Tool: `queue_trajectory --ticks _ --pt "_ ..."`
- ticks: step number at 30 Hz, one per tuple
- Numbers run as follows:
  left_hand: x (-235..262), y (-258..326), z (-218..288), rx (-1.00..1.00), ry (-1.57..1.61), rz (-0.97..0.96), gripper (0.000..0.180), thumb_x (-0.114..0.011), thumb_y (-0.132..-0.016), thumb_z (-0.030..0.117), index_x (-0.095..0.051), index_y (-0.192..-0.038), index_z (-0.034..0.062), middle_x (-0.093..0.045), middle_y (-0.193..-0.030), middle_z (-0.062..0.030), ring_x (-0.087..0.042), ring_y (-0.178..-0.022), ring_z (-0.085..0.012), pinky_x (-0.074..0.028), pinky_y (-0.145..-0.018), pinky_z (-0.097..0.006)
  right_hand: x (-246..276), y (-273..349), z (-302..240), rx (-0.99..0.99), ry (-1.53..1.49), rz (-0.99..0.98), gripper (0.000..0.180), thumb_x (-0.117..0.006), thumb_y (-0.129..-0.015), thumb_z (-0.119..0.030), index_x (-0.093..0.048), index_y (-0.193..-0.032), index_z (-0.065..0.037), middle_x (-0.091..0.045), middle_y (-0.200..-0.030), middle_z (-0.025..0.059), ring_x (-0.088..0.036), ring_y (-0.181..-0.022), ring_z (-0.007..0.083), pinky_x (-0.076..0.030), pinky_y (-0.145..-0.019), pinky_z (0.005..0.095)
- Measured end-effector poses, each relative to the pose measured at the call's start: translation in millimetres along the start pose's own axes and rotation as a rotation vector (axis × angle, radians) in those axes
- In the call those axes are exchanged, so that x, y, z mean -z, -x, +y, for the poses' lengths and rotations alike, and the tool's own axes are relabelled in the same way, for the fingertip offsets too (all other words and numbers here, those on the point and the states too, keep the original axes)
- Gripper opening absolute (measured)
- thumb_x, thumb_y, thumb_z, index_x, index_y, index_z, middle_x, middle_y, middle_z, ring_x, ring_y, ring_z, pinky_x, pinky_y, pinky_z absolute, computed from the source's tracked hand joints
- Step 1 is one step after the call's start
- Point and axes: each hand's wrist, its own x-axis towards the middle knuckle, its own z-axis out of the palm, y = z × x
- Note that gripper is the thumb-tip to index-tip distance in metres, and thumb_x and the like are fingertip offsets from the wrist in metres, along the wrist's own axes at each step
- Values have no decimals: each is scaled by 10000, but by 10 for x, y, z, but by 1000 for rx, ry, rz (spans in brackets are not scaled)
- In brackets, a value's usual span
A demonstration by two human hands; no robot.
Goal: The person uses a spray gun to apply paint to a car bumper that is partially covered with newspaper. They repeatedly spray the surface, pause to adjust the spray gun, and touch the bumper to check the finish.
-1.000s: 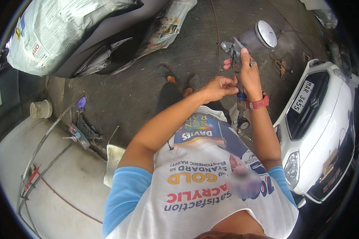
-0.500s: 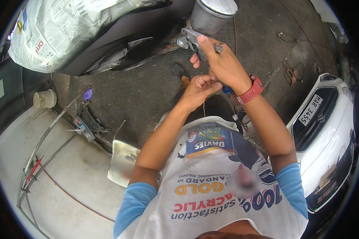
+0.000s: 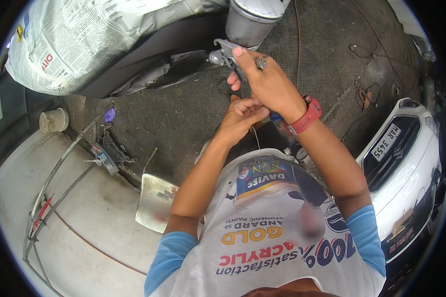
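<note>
A metal spray gun [image 3: 226, 51] with a grey lidded cup [image 3: 248, 27] is gripped in my right hand [image 3: 272, 81]. Its nozzle faces left, towards the black lower part of a newspaper-covered body [image 3: 163, 74], and does not appear to touch it. My left hand [image 3: 239, 119] is closed just below the right one, thumb and fingertips pinched near the base of the gun's handle. What they pinch is hidden. A blue fitting [image 3: 276, 118] shows beside the right wrist, under the red watch [image 3: 307, 116].
Newspaper sheets [image 3: 99, 42] wrap the large body at upper left. A white car [image 3: 411, 183] stands at right. Bent metal pipes [image 3: 49, 173], a dirty bucket [image 3: 54, 121] and a pale panel [image 3: 155, 203] are at left. Cables [image 3: 365, 96] and a reddish hose [image 3: 298, 44] lie on the mesh-patterned floor.
The spray gun and its cup have shifted slightly left in view, with both hands moving along. My left hand keeps its pinch near the handle.
</note>
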Motion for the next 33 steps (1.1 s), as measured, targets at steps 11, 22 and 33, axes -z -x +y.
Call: queue_trajectory --ticks 11,22,33 --pt "35 -141 -3 42 36 -52 230 -735 -1030 90 -752 -1241 0 -774 -1158 -42 -711 -1054 -120 -557 -978 -294 52 -119 97 4 -15 48 746 -514 -1087 -627 -694 -1358 44 -725 -811 83 -682 -719 141 -552 -667 308" --pt "-49 -371 -291 121 68 -91 193 -737 -1034 103 -769 -1206 21 -777 -1132 -29 -708 -1037 -108 -544 -979 -278 302 -51 94 -165 68 99 730 -470 -1085 -654 -718 -1271 7 -734 -820 83 -671 -632 168 -517 -529 314" --pt "110 -217 -110 59 105 -48 197 -739 -1029 92 -767 -1210 21 -781 -1125 -36 -708 -1025 -111 -546 -958 -280 94 -119 -60 -78 49 32 773 -492 -1067 -680 -707 -1332 13 -743 -843 91 -697 -734 151 -551 -602 317"
